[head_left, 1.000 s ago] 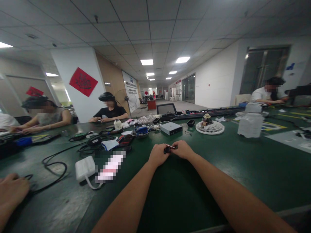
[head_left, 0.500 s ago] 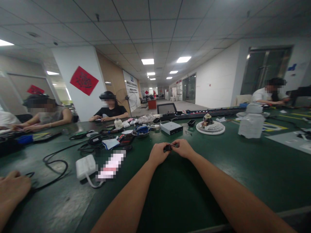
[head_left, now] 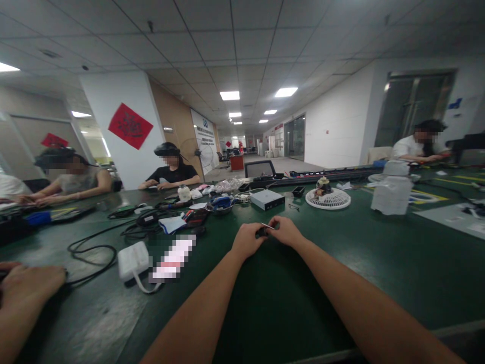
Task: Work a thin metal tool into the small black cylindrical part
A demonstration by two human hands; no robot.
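Note:
Over the middle of the green table [head_left: 273, 308], my left hand [head_left: 247, 239] has its fingers closed around a small dark object [head_left: 261, 232]. My right hand [head_left: 285, 232] meets it from the right, pinching a thin, light-coloured piece [head_left: 267, 226] against the dark object. The two hands nearly touch, and fingers hide most of both items. Beyond them stands a grey-white box [head_left: 267, 200] with a dark front. A small black tray [head_left: 298, 191] and a white round fan grille [head_left: 328, 200] with a motor lie to its right.
Another person's hand [head_left: 34, 283] is at the left edge, by a black cable [head_left: 91, 247]. A white adapter [head_left: 134, 259] and a pixelated phone-like item [head_left: 176, 258] lie left of my forearm. White wrapped parts [head_left: 392, 189] stand at right. Other people sit around the table.
The other person's hand at the left has moved further right, and the cable beside it has shifted. The thin piece in my right hand is tilted differently. My arms are almost unmoved.

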